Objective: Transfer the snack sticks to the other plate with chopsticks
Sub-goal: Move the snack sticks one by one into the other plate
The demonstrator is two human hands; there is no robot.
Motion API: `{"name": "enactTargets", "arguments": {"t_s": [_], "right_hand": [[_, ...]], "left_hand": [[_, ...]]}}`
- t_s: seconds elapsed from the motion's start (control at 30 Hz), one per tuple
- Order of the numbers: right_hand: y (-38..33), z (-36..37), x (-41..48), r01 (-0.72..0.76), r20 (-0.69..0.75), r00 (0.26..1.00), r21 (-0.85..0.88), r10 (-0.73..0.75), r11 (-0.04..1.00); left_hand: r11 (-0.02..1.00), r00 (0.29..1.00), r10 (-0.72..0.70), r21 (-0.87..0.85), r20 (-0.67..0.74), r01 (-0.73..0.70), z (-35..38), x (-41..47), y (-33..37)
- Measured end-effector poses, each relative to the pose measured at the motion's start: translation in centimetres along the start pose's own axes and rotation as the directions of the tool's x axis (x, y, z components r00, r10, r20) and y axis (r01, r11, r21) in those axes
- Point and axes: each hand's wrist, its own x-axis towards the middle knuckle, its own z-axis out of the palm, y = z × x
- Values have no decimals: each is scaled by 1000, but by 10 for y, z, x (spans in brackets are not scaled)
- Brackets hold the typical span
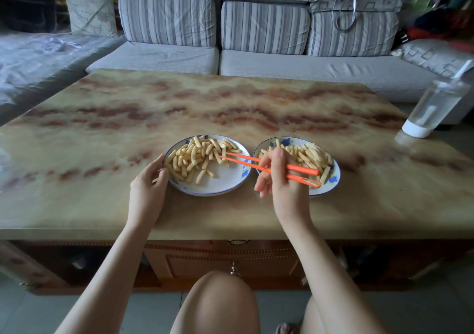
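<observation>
Two white plates with blue rims sit side by side near the table's front edge. The left plate [225, 180] holds several pale snack sticks [195, 158]. More snack sticks [311, 156] lie on the right plate [336, 180]. My right hand [278, 177] grips orange chopsticks [246, 160] over the gap between the plates. Their tips reach into the sticks at the right side of the left plate. My left hand [150, 182] holds the left plate's left rim with curled fingers.
The plates stand on a marble-patterned table [230, 103]. A clear bottle with a white base [433, 110] stands at the table's far right edge. A grey striped sofa [256, 26] runs behind the table. My knees are below the front edge.
</observation>
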Motion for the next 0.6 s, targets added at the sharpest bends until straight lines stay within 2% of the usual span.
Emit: {"name": "enactTargets", "arguments": {"t_s": [0.33, 0.6], "right_hand": [[9, 17, 2, -71, 11, 997, -2, 71, 997], [0, 1, 0, -56, -165, 984, 83, 69, 995]], "left_hand": [[1000, 1000, 1, -12, 9, -1, -1, 0, -1], [1000, 1000, 1, -3, 10, -1, -1, 0, -1]]}}
